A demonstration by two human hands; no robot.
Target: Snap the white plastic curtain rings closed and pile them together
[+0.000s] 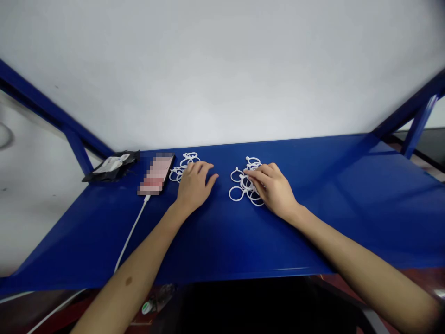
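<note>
Two heaps of thin white plastic loops lie on a blue table (313,222). My left hand (194,185) lies flat, palm down, fingers spread, with its fingertips at the edge of the left heap (184,163). My right hand (273,188) rests on the right heap (241,185). Its fingers are drawn together over the loops, pinching at one of them. Part of that heap is hidden under the hand.
A phone (156,174) lies left of the left heap, with a white cable (130,234) running off the table's front edge. A black packet with a white label (113,164) sits at the back left corner. A white wall stands behind; blue frame struts rise at both sides.
</note>
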